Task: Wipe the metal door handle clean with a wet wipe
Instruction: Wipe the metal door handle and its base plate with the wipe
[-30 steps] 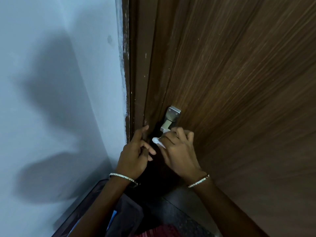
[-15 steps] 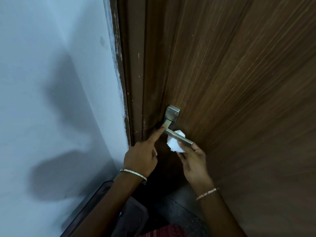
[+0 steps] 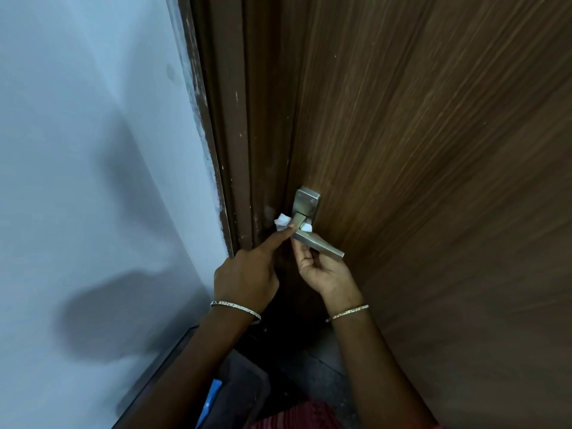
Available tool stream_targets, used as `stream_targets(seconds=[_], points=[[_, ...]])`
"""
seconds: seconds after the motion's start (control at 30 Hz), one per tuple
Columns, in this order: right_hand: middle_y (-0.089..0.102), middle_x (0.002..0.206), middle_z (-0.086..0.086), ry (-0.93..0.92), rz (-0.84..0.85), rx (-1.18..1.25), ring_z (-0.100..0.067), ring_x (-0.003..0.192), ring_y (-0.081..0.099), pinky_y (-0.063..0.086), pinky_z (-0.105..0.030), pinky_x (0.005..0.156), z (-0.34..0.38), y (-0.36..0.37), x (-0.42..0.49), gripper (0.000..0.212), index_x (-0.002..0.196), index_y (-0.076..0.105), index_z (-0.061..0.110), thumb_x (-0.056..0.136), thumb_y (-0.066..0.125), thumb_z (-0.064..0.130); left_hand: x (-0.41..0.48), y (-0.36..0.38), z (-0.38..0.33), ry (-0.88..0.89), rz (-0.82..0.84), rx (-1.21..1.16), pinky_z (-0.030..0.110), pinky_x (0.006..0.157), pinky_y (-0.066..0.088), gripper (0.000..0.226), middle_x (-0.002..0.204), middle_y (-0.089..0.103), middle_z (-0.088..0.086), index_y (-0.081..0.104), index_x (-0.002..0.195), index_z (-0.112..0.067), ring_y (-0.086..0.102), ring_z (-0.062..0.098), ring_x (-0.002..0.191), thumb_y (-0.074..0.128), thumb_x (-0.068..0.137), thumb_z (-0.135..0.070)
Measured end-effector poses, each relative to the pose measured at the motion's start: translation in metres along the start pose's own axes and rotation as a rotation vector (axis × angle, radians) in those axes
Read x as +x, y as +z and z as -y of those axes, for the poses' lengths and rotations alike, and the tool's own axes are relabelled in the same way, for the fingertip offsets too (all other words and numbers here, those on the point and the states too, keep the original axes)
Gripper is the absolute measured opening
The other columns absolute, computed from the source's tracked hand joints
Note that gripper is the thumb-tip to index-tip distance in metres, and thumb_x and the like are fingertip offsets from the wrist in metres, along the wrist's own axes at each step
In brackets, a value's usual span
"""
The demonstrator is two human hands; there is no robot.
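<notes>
One metal handle [image 3: 318, 243] sits on the door [image 3: 433, 150], just above my fingers [image 3: 305, 258]. One white wipe [image 3: 282, 222] wraps its neck. My left hand [image 3: 244, 274] presses it with one straight forefinger, and my right hand [image 3: 325, 272] curls round the lever from below. Two bracelets [image 3: 235, 307], one per wrist.

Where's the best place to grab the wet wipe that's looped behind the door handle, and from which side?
Pinch the wet wipe by its larger tuft, which sticks out on the frame side of the neck of the door handle. Come from the left, where the left hand touches it with a fingertip. The smaller tuft opposite is tucked above the lever.
</notes>
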State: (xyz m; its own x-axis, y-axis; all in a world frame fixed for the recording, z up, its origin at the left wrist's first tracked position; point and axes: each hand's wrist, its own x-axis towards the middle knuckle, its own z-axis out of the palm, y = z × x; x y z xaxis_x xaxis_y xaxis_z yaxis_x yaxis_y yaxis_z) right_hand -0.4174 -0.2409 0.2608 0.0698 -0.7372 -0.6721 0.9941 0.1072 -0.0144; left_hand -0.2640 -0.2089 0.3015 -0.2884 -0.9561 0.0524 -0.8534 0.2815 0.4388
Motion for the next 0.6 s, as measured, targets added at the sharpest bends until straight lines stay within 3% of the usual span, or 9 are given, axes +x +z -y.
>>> stream_targets(seconds=[0.07,0.13,0.33,0.47,0.6], points=[[0.072,0.071,-0.027,-0.01,0.014,0.005,-0.036,0.065,0.074,0.063,-0.047,0.068,0.003,-0.002,-0.004,0.018,0.08,0.064,-0.015,0.062,0.067,-0.015,0.0,0.001,-0.001,-0.017,-0.014,0.016,0.037,0.064,0.056,0.08,0.081,0.068,0.004,0.01,0.143,-0.065,0.067,0.029,0.073,0.048,0.088,-0.019],[0.073,0.069,-0.024,-0.022,0.018,-0.023,-0.033,0.06,0.075,0.063,-0.043,0.057,0.006,-0.005,-0.009,0.017,0.077,0.065,-0.016,0.06,0.069,-0.016,0.0,0.002,-0.001,-0.021,-0.03,0.02,0.038,0.066,0.057,0.078,0.083,0.068,0.004,0.011,0.143,-0.064,0.068,0.029,0.074,0.048,0.09,-0.02],[0.075,0.071,-0.021,-0.033,-0.021,-0.148,-0.026,0.058,0.076,0.062,-0.031,0.049,0.015,-0.004,-0.017,0.022,0.084,0.067,-0.011,0.063,0.074,-0.012,0.0,0.0,0.001,-0.01,0.004,-0.009,0.039,0.071,0.059,0.075,0.089,0.071,0.005,0.014,0.145,-0.06,0.069,0.029,0.077,0.049,0.092,-0.021],[0.074,0.07,-0.021,-0.017,-0.012,-0.131,-0.028,0.057,0.075,0.062,-0.033,0.049,0.013,-0.002,-0.015,0.024,0.085,0.065,-0.012,0.062,0.073,-0.015,0.001,0.0,0.001,-0.013,0.003,-0.011,0.041,0.072,0.059,0.074,0.089,0.071,0.006,0.016,0.145,-0.061,0.069,0.031,0.079,0.047,0.092,-0.02],[0.073,0.077,-0.026,-0.01,0.017,-0.09,-0.035,0.071,0.075,0.064,-0.043,0.062,0.007,-0.009,-0.008,0.026,0.089,0.063,-0.013,0.064,0.067,-0.015,0.001,0.003,0.002,-0.007,-0.017,-0.006,0.039,0.067,0.058,0.072,0.088,0.07,0.005,0.015,0.146,-0.06,0.069,0.029,0.076,0.047,0.093,-0.021]])
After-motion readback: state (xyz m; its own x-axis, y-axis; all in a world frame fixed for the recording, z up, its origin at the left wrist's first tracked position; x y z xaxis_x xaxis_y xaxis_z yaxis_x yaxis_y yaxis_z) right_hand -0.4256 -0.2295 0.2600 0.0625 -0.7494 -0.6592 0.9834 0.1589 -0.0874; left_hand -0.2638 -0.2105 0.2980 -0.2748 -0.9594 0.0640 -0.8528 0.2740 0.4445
